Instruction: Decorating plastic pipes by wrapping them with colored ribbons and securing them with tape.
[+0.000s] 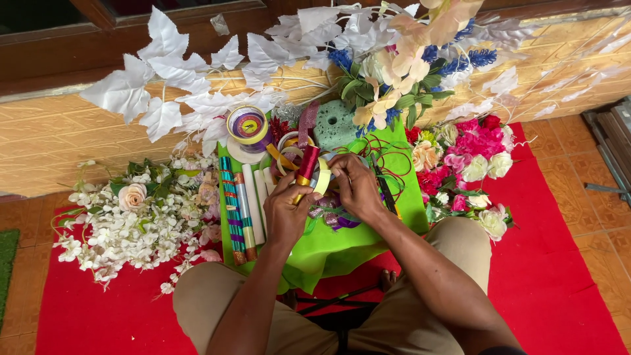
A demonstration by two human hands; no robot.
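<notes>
Khaki trousers frame your left hand (284, 213) and right hand (355, 187), fingers clamped together on a glossy red-and-gold ribbon roll (306, 167) over the green cloth (328, 250); beyond, foil-wrapped sticks (231, 207), papery white leaves (164, 92).

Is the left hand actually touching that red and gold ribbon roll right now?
Touching. The head view shows the left hand with its fingers wrapped against the lower gold end of the red and gold ribbon roll, with no gap between them.

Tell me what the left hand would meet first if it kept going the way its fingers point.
Likely the red and gold ribbon roll that the left hand already touches; beyond lies the yellow ribbon spool. Depth is unclear.
</notes>
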